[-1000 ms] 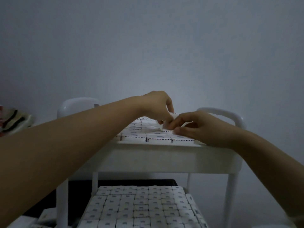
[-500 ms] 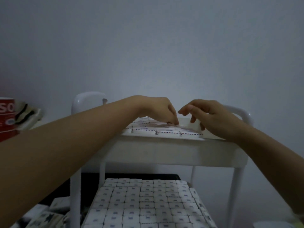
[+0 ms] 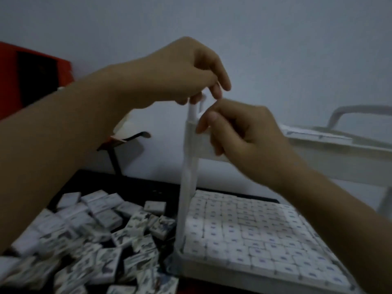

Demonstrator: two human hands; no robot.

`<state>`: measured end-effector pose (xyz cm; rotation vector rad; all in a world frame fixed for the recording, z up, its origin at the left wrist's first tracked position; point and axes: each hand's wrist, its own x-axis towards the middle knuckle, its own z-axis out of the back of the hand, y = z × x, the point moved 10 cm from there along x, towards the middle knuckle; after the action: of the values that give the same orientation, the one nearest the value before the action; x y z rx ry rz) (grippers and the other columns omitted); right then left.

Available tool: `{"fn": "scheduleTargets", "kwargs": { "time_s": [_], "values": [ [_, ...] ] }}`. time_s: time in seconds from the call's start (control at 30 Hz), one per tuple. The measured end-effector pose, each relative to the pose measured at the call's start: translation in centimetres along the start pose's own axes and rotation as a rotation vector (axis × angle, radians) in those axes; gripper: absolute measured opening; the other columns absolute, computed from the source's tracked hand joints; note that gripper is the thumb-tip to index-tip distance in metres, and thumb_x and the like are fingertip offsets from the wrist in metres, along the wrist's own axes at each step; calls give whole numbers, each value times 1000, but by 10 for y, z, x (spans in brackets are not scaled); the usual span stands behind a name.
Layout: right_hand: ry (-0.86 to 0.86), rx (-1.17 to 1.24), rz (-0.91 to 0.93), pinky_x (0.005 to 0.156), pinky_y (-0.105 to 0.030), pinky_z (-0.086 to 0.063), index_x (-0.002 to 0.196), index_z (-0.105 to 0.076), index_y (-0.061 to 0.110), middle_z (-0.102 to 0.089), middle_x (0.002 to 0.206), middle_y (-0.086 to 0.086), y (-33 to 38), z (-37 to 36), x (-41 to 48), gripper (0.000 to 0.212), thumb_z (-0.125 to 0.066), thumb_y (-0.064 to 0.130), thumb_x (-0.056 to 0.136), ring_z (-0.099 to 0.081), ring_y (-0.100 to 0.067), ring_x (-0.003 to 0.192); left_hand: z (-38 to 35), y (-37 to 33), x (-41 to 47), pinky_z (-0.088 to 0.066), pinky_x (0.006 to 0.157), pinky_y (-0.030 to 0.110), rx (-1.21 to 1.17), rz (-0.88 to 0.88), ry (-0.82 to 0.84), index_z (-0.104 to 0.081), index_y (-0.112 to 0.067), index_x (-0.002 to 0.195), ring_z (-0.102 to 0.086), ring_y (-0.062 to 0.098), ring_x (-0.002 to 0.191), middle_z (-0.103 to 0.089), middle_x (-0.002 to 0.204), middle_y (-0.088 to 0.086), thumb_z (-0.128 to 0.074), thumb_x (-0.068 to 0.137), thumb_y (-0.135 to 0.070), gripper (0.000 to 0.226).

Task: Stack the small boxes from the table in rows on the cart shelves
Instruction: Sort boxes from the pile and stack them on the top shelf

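Many small white boxes lie in a loose pile on the dark table at the lower left. The white cart's lower shelf holds neat rows of boxes. Its top shelf shows at the right, with a thin layer of boxes just visible above the rim. My left hand hangs in the air in front of the top of the cart's corner post, fingers loosely curled and holding nothing. My right hand is just below and to the right of it, also loosely curled and holding nothing.
A red box stands at the far left against the wall. A black stand with a pale object on it rises behind the table. The cart's handle arches over the top shelf at the right.
The view has swung left and down. Both hands have left the boxes on the top shelf and moved left to the corner post. The loose pile has come into view.
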<state>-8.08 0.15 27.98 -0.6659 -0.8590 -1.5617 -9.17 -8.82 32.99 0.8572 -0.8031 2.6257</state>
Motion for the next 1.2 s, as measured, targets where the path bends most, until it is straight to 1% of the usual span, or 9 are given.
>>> {"fn": "scheduleTargets", "kwargs": {
  "time_s": [0.2,0.37,0.5,0.6,0.73,0.83,0.9,1.07,1.2],
  "values": [
    [400,29,-173,63,-38,-51,110,-58,20,-68,82,-3,-16,-171,-35,19,-45,16,98,-62,-18,66,15,126,-97,-40,41,15,-75,234,-67,-70,-23,80,-56,6,47,-72,73,-7,-48,96,-4,33],
    [552,-114,-564,94,-38,-45,132,-48,15,-51,131,-11,-109,-286,-57,41,-47,8,91,-53,-29,115,-42,280,-168,-48,55,16,22,581,83,-70,-20,81,-66,10,67,-72,79,-4,-53,92,-4,26],
    [550,-165,-822,97,-35,-43,138,-41,10,-43,138,-14,-175,-324,-76,43,-47,13,95,-46,-30,122,-72,352,-194,-53,77,28,181,677,131,-68,-33,79,-61,5,84,-68,90,-15,-57,91,-17,23],
    [516,-321,-790,92,-35,-43,138,-43,13,-48,135,-10,-198,-331,-77,46,-49,10,93,-45,-26,121,-78,380,-195,-50,72,25,296,690,100,-65,-37,83,-59,5,84,-66,97,-15,-55,90,-20,21],
    [745,-416,-806,102,-38,-40,146,-35,13,-43,143,-10,-218,-360,-95,57,-51,9,91,-40,-29,130,-111,402,-196,-49,89,32,354,662,374,-64,-33,96,-55,15,109,-59,114,-7,-63,87,-29,10],
    [913,-383,-849,109,-42,-36,152,-21,13,-35,151,-12,-228,-376,-106,68,-52,14,93,-36,-31,135,-116,409,-195,-47,91,32,355,640,472,-59,-32,101,-51,15,113,-54,118,-7,-69,84,-36,20],
    [963,-431,-825,108,-43,-37,152,-22,13,-37,149,-14,-231,-377,-101,68,-54,17,92,-37,-33,134,-117,411,-194,-45,92,32,371,619,536,-56,-33,113,-49,15,115,-53,123,-7,-70,83,-39,33],
    [876,-618,-740,95,-39,-40,141,-41,16,-40,135,-13,-227,-361,-82,55,-59,32,91,-39,-30,124,-124,410,-186,-42,95,37,536,518,673,-55,-37,130,-39,22,122,-47,127,1,-68,82,-48,51],
    [708,-563,-624,78,-34,-39,128,-47,15,-46,127,-10,-204,-350,-65,44,-62,22,88,-46,-28,115,-113,404,-177,-39,85,31,519,476,467,-61,-36,110,-40,17,112,-49,109,-5,-74,74,-51,40]
  ]
}}
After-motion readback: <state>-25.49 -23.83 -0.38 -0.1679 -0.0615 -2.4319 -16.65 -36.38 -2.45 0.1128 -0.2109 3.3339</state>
